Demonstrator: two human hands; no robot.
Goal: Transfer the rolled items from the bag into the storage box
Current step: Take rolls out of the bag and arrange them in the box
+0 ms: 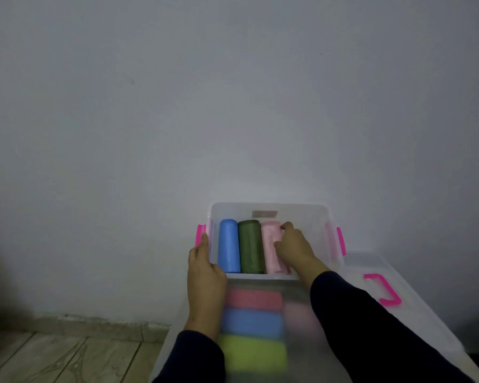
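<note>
Below, tiled floor (67, 355) meets bare grey wall (233, 92).

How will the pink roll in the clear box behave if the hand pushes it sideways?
The pink roll is round and lies on its side, so it would probably roll. The green roll sits close against it, likely blocking it leftward. Its wrinkled surface looks soft under the right hand, so it may dent slightly.
</note>
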